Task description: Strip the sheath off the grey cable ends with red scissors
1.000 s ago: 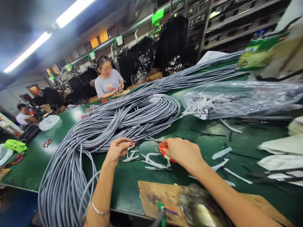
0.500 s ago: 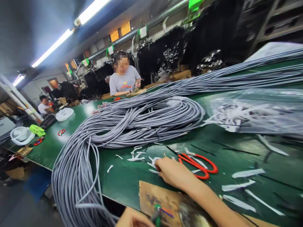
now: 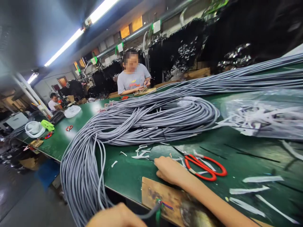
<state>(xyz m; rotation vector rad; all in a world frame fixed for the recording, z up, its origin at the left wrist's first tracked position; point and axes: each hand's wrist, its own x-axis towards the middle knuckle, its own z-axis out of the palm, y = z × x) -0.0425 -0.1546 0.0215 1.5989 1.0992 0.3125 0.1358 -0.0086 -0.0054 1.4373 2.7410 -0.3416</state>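
One cable [image 3: 153,210] has bared wires [image 3: 167,206] over the board [image 3: 148,189], but how much of the bundle [image 3: 151,118] on the bench [image 3: 125,179] remains, or whether my curled right fingers [image 3: 161,161] or blurred left fingers [image 3: 121,212] pinch anything, I can't tell.

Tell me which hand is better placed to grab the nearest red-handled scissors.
Right, I'd judge: the right hand is beside the scissors, while the left hand sits farther off at the bottom edge.

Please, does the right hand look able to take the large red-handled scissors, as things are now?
Probably yes: the scissors lie close beside the right hand on the green table, and nothing seems to lie over them.
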